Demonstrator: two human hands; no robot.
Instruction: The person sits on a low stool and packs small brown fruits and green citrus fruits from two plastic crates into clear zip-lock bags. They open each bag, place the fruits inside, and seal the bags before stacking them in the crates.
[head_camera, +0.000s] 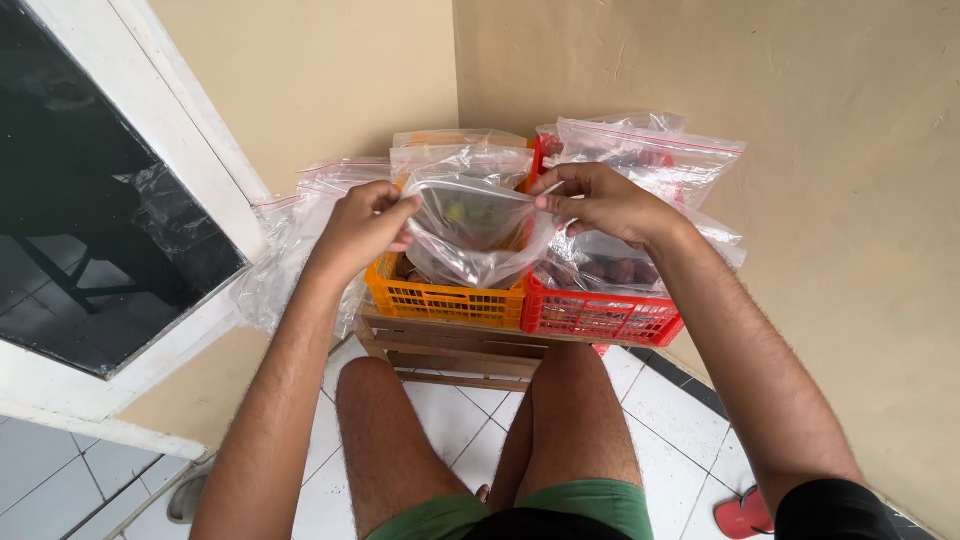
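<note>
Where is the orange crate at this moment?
In the head view, the orange crate sits centre frame on a wooden stand, touching the red crate to its right, below the held clear bag.

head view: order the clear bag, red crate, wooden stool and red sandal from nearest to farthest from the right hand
From the right hand:
1. clear bag, pinched at its top edge by that hand.
2. red crate, just below the hand.
3. wooden stool, under the crates, lower left.
4. red sandal, on the floor at bottom right.
</note>
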